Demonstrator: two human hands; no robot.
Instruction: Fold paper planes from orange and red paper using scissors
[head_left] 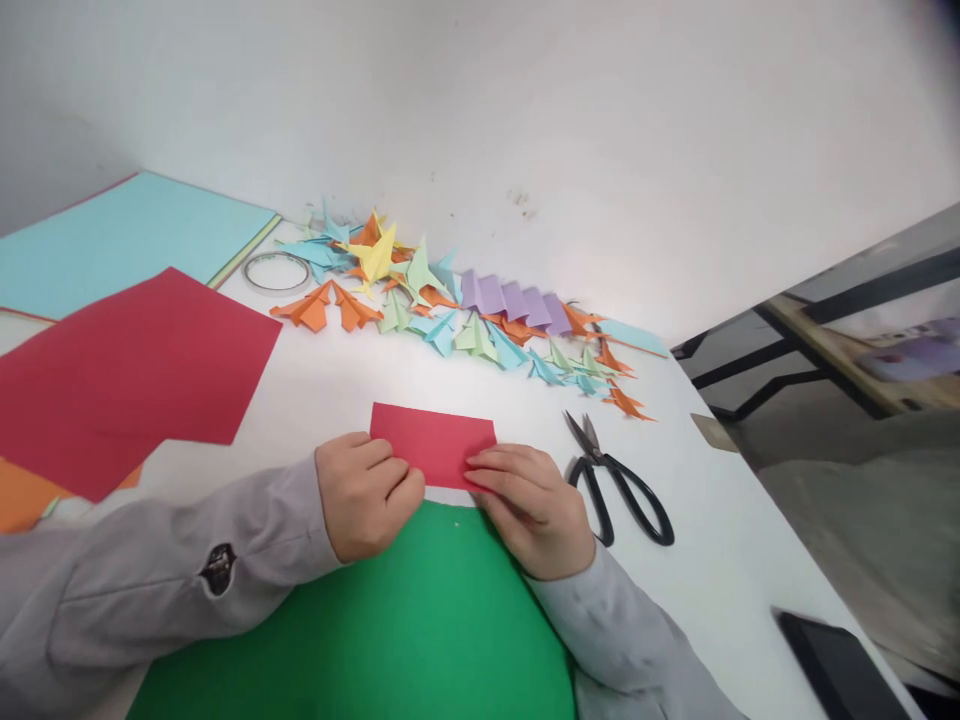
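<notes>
A small red paper rectangle (435,440) lies between my two hands, near the far edge of a large green sheet (375,620). My left hand (371,495) is closed at its left side, fingers curled and thumb pressed on the paper. At the right side my right hand (532,505) pinches the paper's lower right corner between thumb and fingers. Black-handled scissors (630,495) lie just right of my right hand, blades slightly apart and pointing away.
Folded paper pieces (476,335) in several colours line the wall. A tape roll (276,272), a big red sheet (150,370) and light blue sheets (142,240) lie left. A black phone (840,665) is at the near right, by the table edge.
</notes>
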